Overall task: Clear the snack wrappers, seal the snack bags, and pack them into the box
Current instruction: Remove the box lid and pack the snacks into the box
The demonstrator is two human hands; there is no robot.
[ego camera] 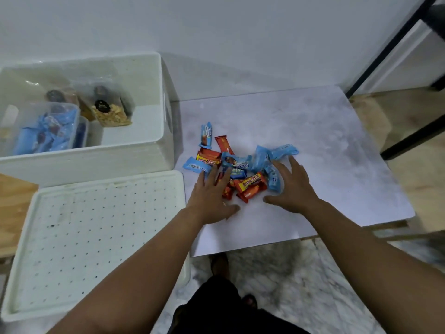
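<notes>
A heap of several blue and orange snack wrappers (240, 165) lies on the pale tabletop (325, 145). My left hand (212, 196) rests flat on the heap's left side, fingers spread over the wrappers. On the right side my right hand (291, 189) is spread beside a blue wrapper (273, 177), fingers apart. Neither hand grips anything. The white box (154, 150) stands at the left; inside it are a clear tub of blue wrappers (45, 133) and clear snack bags (110, 109) standing upright.
The box's white perforated lid (84, 237) lies flat in front of the box, near my left forearm. A black metal frame (390, 44) rises at the far right. The wall is close behind the table. My feet show on the marble floor below.
</notes>
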